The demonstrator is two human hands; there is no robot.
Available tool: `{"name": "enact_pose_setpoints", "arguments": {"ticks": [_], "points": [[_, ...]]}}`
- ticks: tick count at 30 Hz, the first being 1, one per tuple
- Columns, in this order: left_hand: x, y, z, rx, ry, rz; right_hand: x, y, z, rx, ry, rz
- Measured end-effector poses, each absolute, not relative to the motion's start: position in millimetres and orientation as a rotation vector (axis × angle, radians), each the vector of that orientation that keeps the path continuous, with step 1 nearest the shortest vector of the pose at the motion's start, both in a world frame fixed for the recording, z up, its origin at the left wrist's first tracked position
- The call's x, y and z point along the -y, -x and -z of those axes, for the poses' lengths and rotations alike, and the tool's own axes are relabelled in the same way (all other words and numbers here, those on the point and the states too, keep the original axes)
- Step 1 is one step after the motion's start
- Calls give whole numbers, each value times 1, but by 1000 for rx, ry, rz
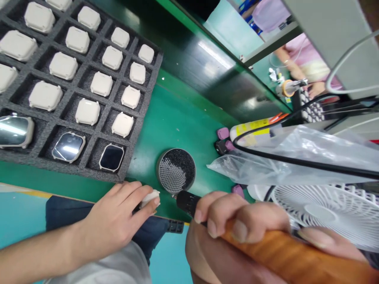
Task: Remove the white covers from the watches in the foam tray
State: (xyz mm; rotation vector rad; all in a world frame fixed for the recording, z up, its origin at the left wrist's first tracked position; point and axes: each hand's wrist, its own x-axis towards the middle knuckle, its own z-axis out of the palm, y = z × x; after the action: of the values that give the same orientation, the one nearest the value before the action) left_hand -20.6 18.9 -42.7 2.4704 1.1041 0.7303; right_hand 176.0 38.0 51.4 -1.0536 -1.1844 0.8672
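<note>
Partway, I'd judge from the foam tray (77, 167): three near-row cases (111, 157) lie glass up, all other visible ones (88, 111) pale side up. Guess is one group's done, one's left; can't tell which. Piece in work, a pale watch case (150, 198), is off the tray by the bench's (180, 114) near edge, pinched between left hand (118, 213) thumb and fingers. Right hand (260, 217) wraps an orange-handled driver (296, 252), tip just beside the parts dish (159, 167); contact unclear. Held case's progress: hidden.
</note>
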Motion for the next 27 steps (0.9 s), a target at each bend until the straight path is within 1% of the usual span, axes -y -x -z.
{"name": "enact_pose_setpoints", "arguments": {"ticks": [3,7,10,15,21,25,27], "points": [[-19,20,42,-1120,-2459,-734,-32,-174,-47,1169,982,-886],[-19,20,40,-1108,-2437,-748,-23,-183,-40,1067,1069,-1087],[-21,20,39,-1103,-2425,-753,-19,-189,-38,1054,1087,-1157],[-23,21,37,-1096,-2429,-734,-27,-179,-41,1102,1098,-1100],[-22,19,39,-1113,-2438,-737,-38,-174,-42,1244,991,-1010],[-23,19,39,-1109,-2429,-748,-31,-188,-40,1246,1126,-1144],[-23,19,39,-1114,-2421,-754,-28,-189,-38,1263,1123,-1154]]}}
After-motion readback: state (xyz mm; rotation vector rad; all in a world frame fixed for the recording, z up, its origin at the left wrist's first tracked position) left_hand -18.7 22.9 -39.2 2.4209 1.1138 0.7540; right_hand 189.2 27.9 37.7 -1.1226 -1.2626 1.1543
